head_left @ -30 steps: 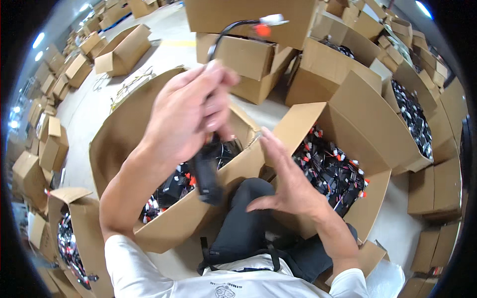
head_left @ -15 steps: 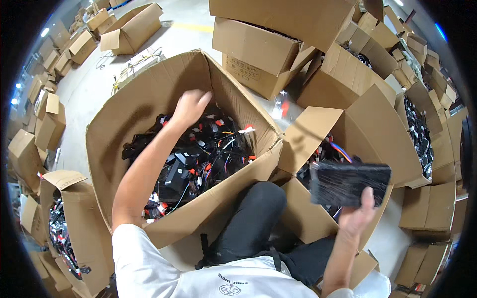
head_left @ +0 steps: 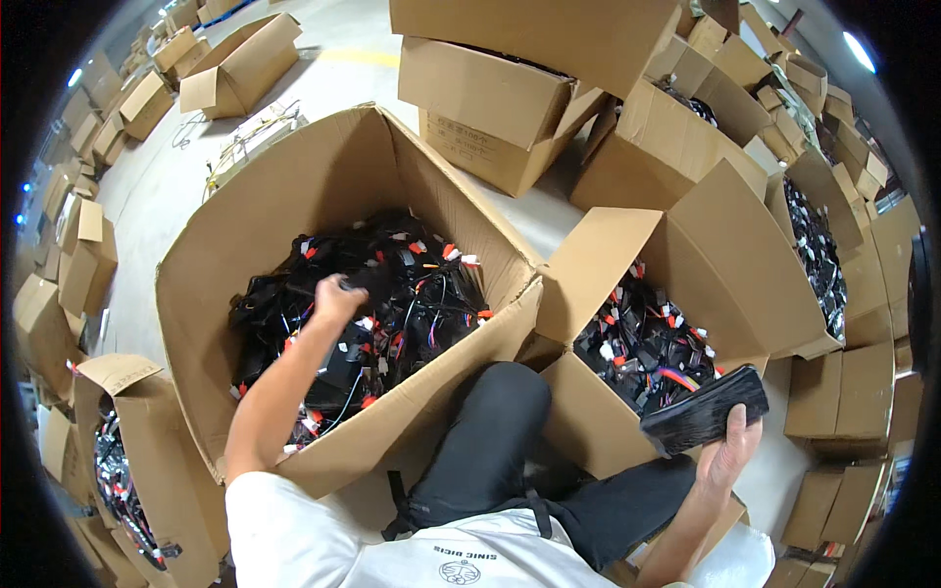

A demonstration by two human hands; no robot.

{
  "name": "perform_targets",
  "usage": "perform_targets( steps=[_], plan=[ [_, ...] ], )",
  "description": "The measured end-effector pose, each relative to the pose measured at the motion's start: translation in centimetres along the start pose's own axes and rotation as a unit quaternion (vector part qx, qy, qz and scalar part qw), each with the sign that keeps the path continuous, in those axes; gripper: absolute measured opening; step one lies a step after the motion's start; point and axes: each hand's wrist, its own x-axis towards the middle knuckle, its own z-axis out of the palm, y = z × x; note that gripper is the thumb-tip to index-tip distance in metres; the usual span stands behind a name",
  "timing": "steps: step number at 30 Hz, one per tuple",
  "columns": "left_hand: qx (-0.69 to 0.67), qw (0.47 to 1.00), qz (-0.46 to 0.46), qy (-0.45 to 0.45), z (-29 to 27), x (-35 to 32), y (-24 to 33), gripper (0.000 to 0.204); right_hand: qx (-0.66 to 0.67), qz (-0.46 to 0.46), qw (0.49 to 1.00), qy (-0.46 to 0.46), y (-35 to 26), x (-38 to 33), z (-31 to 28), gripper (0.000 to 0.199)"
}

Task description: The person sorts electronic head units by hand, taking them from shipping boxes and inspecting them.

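My left hand (head_left: 334,298) reaches into the large open cardboard box (head_left: 270,181) in front of me. Its fingers are curled, blurred by motion, against the tangled black wired modules (head_left: 343,363) with red and white connectors; what they grip is not clear. At the right, my right hand (head_left: 730,451) grasps a flat black rectangular module (head_left: 704,414) in shiny plastic wrap, thumb along its near edge. It is tilted above the front corner of a smaller open box (head_left: 735,265), which holds more black modules (head_left: 637,343) with coloured wires.
Stacked cartons (head_left: 490,93) stand beyond the large box. A narrow box of wired parts (head_left: 118,470) is at my left, and another box of black parts (head_left: 816,260) at the far right. My bent knee (head_left: 502,392) lies between the two nearest boxes.
My left hand has moved from the large box's far wall down and nearer, onto the black modules. The right hand has lowered and tilted the wrapped module, moving slightly rightward.
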Motion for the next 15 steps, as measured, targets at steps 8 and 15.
perform_targets(
  steps=[8, 15],
  plan=[
    [-0.396, 0.901, 0.165, -0.067, -15.4, -10.0, 22.6, 0.022, -0.075, -0.022, 0.995, -0.063, -2.4, 1.2, 2.9, 0.044],
    [-0.198, 0.862, 0.301, -0.356, -7.0, -24.2, 31.1, 0.028, -0.350, -0.044, 0.894, -0.277, -5.4, 3.0, 10.9, 0.037]
  ],
)
